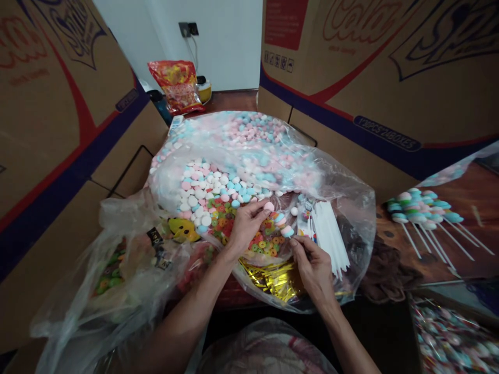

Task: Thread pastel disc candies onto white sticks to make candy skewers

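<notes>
My right hand (314, 265) pinches the lower end of a candy skewer (287, 231) threaded with pastel and gummy pieces, slanting up to the left. In my left hand (247, 223), thumb and finger are closed on a pink marshmallow (268, 206) at the skewer's upper end; whether the stick has entered it I cannot tell. Beneath both hands lies an open clear plastic bag (360, 218). It holds loose pink, white and blue marshmallows (210, 187), colourful gummy rings (267, 244), white sticks (329, 234) and gold twist ties (283, 280).
Large cardboard boxes stand at left (128, 124) and right (331, 140). Several finished-looking candy skewers (424, 208) lie on the wooden table (479, 208). A box of wrapped sweets (452, 332) sits lower right. A red snack packet (177, 85) is at the back; a brown cloth (390, 270) lies near the edge.
</notes>
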Available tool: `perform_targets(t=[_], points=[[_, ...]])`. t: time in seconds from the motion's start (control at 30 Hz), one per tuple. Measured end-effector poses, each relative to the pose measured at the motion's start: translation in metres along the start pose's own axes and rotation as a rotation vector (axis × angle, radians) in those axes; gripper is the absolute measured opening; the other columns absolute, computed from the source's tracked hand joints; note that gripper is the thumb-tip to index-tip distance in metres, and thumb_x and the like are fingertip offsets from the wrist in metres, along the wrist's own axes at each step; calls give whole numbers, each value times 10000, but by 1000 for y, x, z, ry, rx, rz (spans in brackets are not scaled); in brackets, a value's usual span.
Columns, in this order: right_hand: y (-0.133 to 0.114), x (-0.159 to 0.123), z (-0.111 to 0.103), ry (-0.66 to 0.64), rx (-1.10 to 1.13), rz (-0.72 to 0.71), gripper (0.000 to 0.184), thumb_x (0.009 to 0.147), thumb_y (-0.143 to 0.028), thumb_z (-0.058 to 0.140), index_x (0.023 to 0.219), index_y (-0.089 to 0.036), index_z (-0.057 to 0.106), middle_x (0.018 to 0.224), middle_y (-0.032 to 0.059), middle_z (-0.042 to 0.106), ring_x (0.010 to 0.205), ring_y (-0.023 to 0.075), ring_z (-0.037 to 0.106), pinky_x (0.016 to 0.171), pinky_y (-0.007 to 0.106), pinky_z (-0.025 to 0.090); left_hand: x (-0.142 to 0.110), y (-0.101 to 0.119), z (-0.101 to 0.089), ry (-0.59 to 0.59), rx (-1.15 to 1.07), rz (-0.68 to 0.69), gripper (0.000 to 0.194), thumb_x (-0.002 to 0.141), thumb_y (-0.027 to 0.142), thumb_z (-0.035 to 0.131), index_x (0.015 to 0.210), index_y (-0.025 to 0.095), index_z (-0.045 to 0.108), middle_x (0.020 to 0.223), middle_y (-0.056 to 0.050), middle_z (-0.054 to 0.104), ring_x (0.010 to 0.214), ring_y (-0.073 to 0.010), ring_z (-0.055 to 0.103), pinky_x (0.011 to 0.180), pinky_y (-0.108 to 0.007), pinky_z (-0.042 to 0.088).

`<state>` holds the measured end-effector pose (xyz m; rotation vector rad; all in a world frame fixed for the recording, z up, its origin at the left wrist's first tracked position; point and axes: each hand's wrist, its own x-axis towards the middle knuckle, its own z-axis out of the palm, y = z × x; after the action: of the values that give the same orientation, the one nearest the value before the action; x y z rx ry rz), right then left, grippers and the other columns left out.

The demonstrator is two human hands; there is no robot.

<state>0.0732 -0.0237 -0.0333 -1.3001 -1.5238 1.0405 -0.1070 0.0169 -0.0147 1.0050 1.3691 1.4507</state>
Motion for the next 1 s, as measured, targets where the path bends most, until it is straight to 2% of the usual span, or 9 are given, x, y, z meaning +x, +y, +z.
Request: perform_targets(t=[0.13,0.3,0.6,1.0], points=[[3,0,0,-21,-4,-8,266,902,-404,569,866,-169,687,690,6,595,604,139,502,518,234,367,-2,1,-2,-31,98,67,269,809,303,683,1048,206,756,1117,-49,742,1204,-227,596,1111,-407,379],[1,1,-1,-57,-32,-11,269,902,-399,567,791,-173,662,637,-11,555,575,129,470,516,232,351,-4,2,-3,17,169,98,228,855,246,619,1028,215,763,1156,-50,728,1287,-214,532,1133,-395,349],[-1,2,-3,-98,-61,-14,264,907,-379,557,773,-170,650,603,-29,495,570,123,437,533,234,342,-6,-2,0,15,248,211,197,844,221,631,982,207,770,997,-61,731,974,-187,663,897,-315,511],[-4,3,9,-46,-114,-28,292,911,-390,517,753,-167,622,606,-29,498,571,125,445,565,236,357,-9,-8,4,17,328,200,192,852,174,627,983,188,766,975,-67,748,908,-172,679,841,-298,524]])
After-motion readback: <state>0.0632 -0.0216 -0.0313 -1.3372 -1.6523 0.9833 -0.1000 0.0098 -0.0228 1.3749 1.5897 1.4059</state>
